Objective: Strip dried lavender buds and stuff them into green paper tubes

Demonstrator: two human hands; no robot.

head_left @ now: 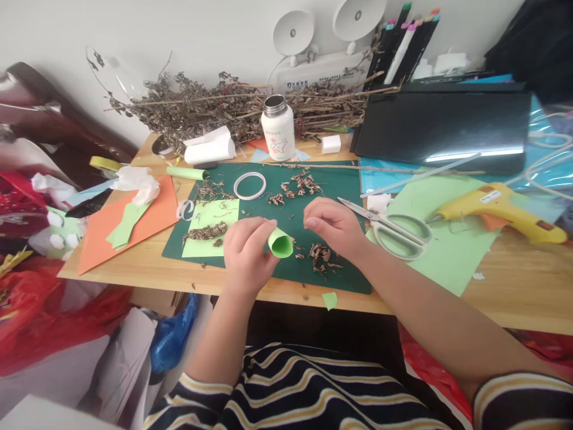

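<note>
My left hand [247,257] is closed around a light green paper tube [281,245], whose open end faces me. To its right, my right hand [335,227] hovers over the dark green cutting mat [349,283] with curled fingers pressed together. Whatever sits between those fingertips is hidden. Crumbled dried leaves [323,258] lie just below my right hand, and another heap of dried leaves [302,184] lies beyond it. Left of the tube, a light green paper square [215,212] bears a dried plant clump [206,232]. A white tape ring [248,197] rests on the mat.
Scissors [403,236] and a yellow glue gun [505,206] lie on the right. A white bottle [280,134] stands open behind the mat, before a bundle of dried branches [201,107]. Orange paper [107,239] lies left. A black tablet-like slab [443,128] is at back right.
</note>
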